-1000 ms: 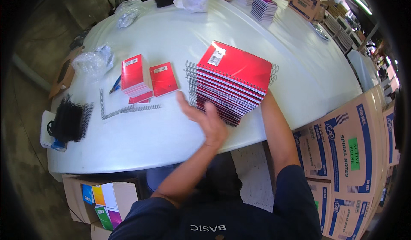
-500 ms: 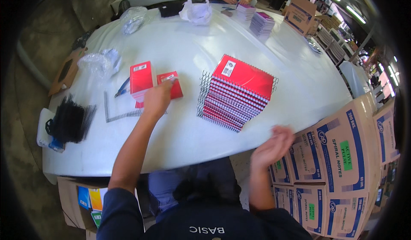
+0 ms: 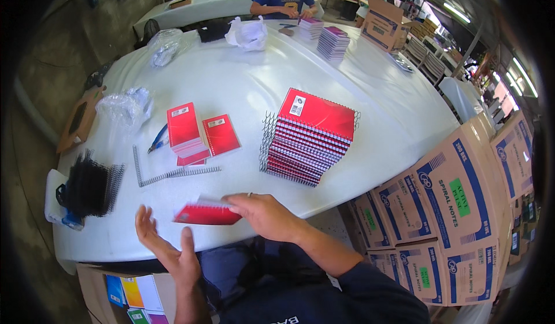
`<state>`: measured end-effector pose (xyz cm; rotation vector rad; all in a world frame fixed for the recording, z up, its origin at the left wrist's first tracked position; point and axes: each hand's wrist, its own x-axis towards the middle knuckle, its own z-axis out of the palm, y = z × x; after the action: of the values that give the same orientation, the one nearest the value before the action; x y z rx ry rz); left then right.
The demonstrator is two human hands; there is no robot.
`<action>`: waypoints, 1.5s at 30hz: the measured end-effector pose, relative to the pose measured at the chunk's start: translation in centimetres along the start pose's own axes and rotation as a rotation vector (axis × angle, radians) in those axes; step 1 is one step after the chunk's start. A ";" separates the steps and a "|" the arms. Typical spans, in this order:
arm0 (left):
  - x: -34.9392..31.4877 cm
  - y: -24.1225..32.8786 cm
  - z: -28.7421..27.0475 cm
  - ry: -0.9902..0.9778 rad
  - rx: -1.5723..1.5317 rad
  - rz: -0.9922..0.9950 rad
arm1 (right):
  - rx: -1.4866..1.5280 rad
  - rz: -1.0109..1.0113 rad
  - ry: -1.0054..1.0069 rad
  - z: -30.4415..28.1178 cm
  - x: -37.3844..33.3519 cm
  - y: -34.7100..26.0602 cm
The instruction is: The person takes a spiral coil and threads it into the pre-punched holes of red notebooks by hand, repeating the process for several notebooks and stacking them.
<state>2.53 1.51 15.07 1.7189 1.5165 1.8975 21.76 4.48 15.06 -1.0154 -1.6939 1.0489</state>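
Your right hand (image 3: 263, 215) is gripping a thin red-covered rectangular paper notebook (image 3: 207, 215) by its right end, the fingers closing on it with the thumb side uppermost. The notebook is tilting above the near edge of the white-covered table (image 3: 231, 87), and it is blurring too much for you to tell whether a wire is running through its edge. Your left hand (image 3: 170, 252) is holding nothing: its fingers are spreading wide, the thumb standing well away, just beside the notebook's left end; you cannot tell whether the thumb is touching it.

Beyond your right hand, a tall leaning stack of red wire-bound notebooks (image 3: 315, 136) is standing on the table, loose coil ends sticking out at its sides. Beyond the held notebook, a bent length of thin grey metal coil (image 3: 179, 175) is lying near a short stack of red notebooks (image 3: 185, 130), with a single flat red notebook (image 3: 221, 134) resting just right of that stack. Blue-handled pliers (image 3: 157, 139) are lying on its left. Farther left, a bundle of black wire coils (image 3: 89, 188) is resting near the table's edge.
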 end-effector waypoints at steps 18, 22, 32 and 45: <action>2.0 -10.7 6.1 -0.824 0.317 0.272 | 0.212 0.063 -0.070 -2.3 -1.3 9.7; 5.9 -12.7 7.0 -0.691 0.562 0.359 | 0.171 0.044 -0.007 -2.2 -1.0 10.1; 6.3 -9.7 6.1 -0.880 -0.082 -0.267 | 0.247 0.094 0.153 -2.3 -1.2 10.7; 5.4 -8.0 3.7 -0.980 -0.095 -0.395 | 0.252 0.130 0.136 -1.7 -0.6 9.8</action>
<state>-0.07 11.00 11.95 1.7130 1.1815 0.7066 25.37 7.39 6.22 -1.0173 -1.3621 1.2148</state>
